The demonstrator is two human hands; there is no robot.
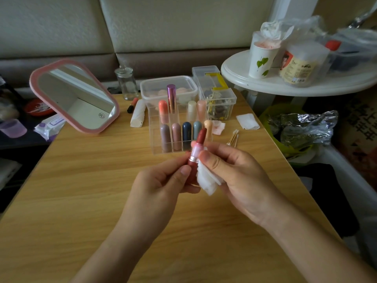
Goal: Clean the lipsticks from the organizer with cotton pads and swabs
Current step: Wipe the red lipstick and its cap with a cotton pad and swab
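The left hand [163, 180] gripped the dark red base of an open lipstick [196, 149], thumb and fingers curled round it, holding it tilted above the worktop [91, 180] just in front of the clear organizer [154, 131]. The right hand [234, 174] pinched a white cotton pad [208, 181] against the lipstick's pink inner tube, thumb pressing near the silver ring. The red bullet stood wound up and bare. In the organizer, capped lipsticks [186, 131] stood upright in two rows. A few cotton swabs [233, 137] lay on the worktop to its right, near a stained pad [218, 127]. A pink-framed mirror [75, 97] leaned at the left.
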